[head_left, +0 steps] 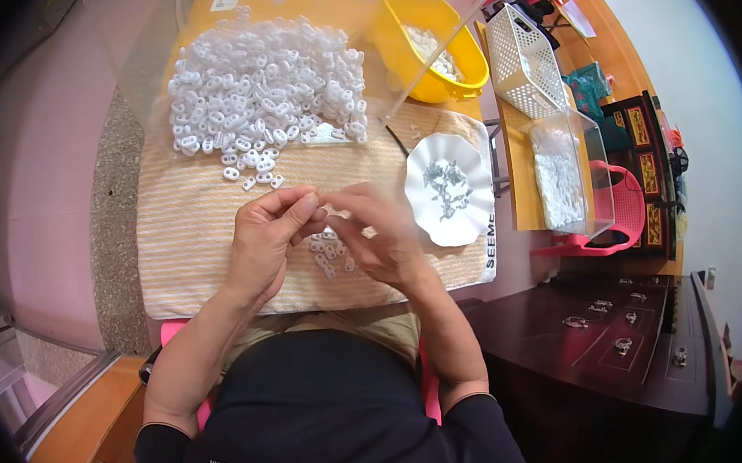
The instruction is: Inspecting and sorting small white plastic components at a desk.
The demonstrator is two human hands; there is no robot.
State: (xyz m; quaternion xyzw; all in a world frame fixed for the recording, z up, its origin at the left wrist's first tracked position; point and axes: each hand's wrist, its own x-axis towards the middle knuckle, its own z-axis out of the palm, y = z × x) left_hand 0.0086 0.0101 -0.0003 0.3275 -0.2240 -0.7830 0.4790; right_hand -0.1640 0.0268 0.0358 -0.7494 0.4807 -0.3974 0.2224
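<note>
My left hand (269,235) is held over the striped cloth (189,245), thumb and forefinger pressed together. Whatever sits in that pinch is too small or hidden to make out. Close beside it, my right hand (381,236) is smeared by motion, its fingers near the left fingertips. Beneath the hands lies a small group of white plastic pieces (329,254), partly covered by the right hand. Beyond them spreads a big heap of white oval two-hole pieces (270,78). To the right, a white wavy-edged plate (421,209) carries small grey bits (450,190).
A yellow tub (394,27) with whitish pieces stands at the far right of the cloth. A thin black stick (397,140) lies by the plate. Further right are a white perforated basket (521,57), a clear bin (597,174) of white pieces and a pink chair (626,206).
</note>
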